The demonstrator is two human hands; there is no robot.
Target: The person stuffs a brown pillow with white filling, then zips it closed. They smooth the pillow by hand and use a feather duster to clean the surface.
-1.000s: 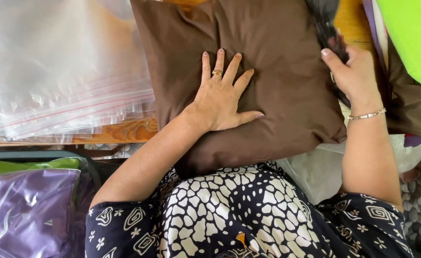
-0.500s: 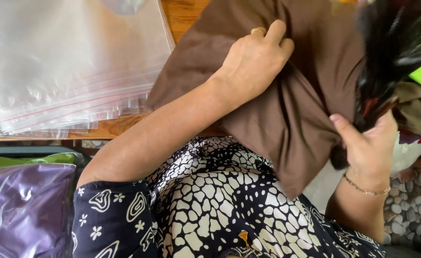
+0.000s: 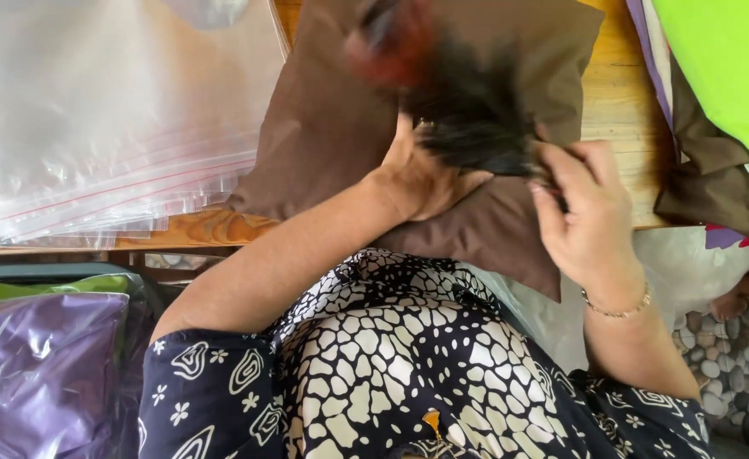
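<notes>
Purple bag: a shiny purple plastic-wrapped bundle [image 3: 39, 365] lies at about 8 o'clock in the view, with a green fabric edge just above it.
Clear bags: a stack of clear zip-top plastic bags with thin red seal lines [image 3: 111, 127] fans out at 10 o'clock on the wooden table [image 3: 617, 93], its right edge just beside the cushion.
Cushion: the soft brown fabric cushion [image 3: 323, 127] lies on the table at 12 o'clock, its lower corner hanging over the table edge toward the lap.
Left hand: the left hand [image 3: 421, 174] presses down on the cushion near the centre, forearm running up from 7 o'clock, wrist bent; its fingers are mostly hidden under the feathers, so how far they spread cannot be told.
Duster: a blurred black feather duster with a reddish head [image 3: 455, 102] lies across the cushion, over the left hand.
Right hand: the right hand [image 3: 591, 217], bracelet at the wrist, rises from 4 o'clock; its fingers curl closed, pinching the duster's lower feathered end.
Pile: bright green and brown folded fabrics [image 3: 723, 102] sit at 2 o'clock.
</notes>
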